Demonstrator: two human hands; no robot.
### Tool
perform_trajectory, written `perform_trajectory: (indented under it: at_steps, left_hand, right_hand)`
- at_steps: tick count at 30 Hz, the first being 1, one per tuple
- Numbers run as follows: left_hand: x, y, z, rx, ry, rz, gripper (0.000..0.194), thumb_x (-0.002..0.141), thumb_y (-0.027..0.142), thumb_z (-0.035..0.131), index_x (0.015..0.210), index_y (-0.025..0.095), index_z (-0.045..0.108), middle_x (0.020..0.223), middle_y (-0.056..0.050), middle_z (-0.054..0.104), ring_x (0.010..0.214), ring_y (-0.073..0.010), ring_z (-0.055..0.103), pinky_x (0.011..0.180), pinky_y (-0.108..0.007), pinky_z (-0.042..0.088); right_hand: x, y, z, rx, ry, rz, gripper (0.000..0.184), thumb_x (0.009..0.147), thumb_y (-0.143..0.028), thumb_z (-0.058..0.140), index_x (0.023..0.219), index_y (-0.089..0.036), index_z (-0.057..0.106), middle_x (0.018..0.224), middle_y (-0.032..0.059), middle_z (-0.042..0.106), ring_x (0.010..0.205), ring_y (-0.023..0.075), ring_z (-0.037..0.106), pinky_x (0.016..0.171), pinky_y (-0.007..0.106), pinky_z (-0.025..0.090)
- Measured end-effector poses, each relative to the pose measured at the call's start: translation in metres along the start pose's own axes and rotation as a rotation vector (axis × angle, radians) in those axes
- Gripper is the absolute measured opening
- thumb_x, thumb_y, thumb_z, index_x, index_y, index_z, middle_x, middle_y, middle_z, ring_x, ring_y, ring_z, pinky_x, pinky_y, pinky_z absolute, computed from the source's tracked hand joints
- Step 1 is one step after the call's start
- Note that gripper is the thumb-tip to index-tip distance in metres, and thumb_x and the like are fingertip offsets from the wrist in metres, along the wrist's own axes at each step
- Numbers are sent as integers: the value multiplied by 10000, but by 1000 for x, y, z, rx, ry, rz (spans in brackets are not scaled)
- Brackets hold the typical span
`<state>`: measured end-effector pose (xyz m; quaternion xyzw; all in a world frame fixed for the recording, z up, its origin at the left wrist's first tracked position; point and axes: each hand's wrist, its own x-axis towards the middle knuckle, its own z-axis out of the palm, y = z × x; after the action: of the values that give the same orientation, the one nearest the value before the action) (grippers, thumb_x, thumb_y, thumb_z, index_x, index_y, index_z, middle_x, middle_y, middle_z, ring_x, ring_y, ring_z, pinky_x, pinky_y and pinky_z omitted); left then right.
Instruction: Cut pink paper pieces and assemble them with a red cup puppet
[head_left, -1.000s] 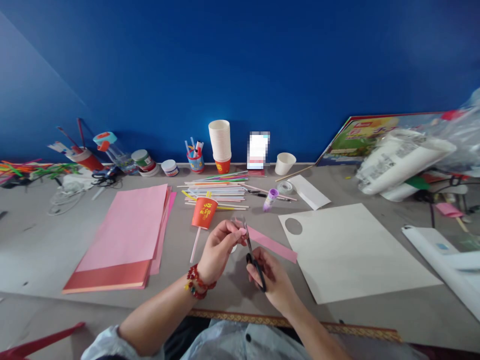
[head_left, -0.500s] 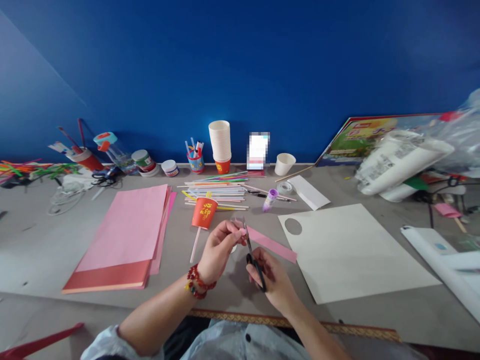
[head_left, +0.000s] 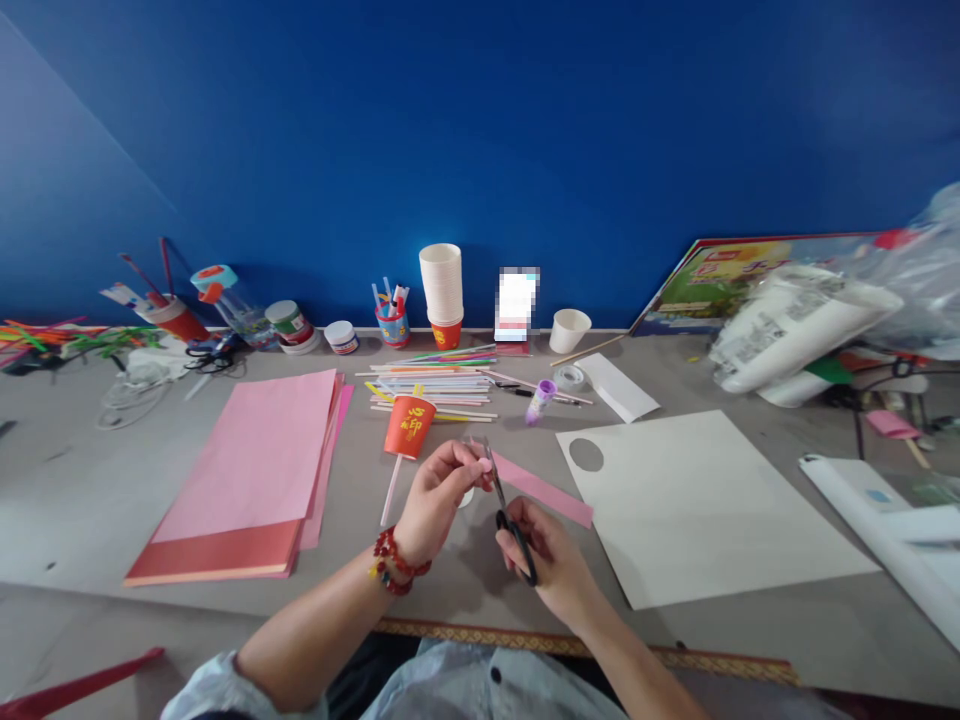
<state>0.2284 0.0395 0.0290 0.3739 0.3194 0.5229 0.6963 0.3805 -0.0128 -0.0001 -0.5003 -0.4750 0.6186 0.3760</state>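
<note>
My left hand is closed, pinching a small piece of pink paper between thumb and fingertips. My right hand grips black-handled scissors by the loops, with the blades pointing up beside the pink piece. A pink paper strip lies on the table just beyond the scissors. Partly hidden under my left hand is a small white round piece. A red paper cup with yellow characters lies tipped near my left hand, a pale straw sticking out toward me.
Pink and red paper sheets lie at left, and a large white sheet with a round hole at right. Behind are several straws, a purple glue stick, a tape roll, stacked paper cups and a white cup.
My right hand and the scissors have shifted slightly right and down. My left hand still pinches the pink piece in nearly the same place.
</note>
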Motion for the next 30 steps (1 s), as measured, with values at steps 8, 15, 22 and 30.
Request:
perform_trajectory:
  at_steps: [8,15,22,30]
  left_hand:
    - [1,-1,0,-10,6,-14,222,799,267,734,710,160,561,744,8,605,681,-105,584,697,-238,450]
    - [-2,-3,3,-32,24,-23,227,815,285,723,710,164,561,709,12,596,675,-99,559,702,-230,449]
    - [-3,-5,6,-62,65,15,217,826,272,714,722,168,555,735,16,578,697,-91,530,693,-209,425]
    - [-4,-4,8,-88,98,26,214,811,273,728,723,169,563,746,21,564,690,-87,509,665,-205,411]
  right_hand:
    - [-2,1,-5,-5,-7,16,290,762,-382,652,709,-222,416,525,-71,478,484,96,423,486,223,289]
    - [-8,-2,5,76,15,-2,363,762,-483,690,742,-216,445,566,-44,520,515,109,440,486,232,309]
    - [-2,5,16,138,44,12,459,734,-604,689,767,-222,435,607,-50,484,525,110,460,443,219,298]
    - [0,9,20,124,27,-7,470,773,-641,641,775,-228,417,582,-54,480,486,105,423,416,221,291]
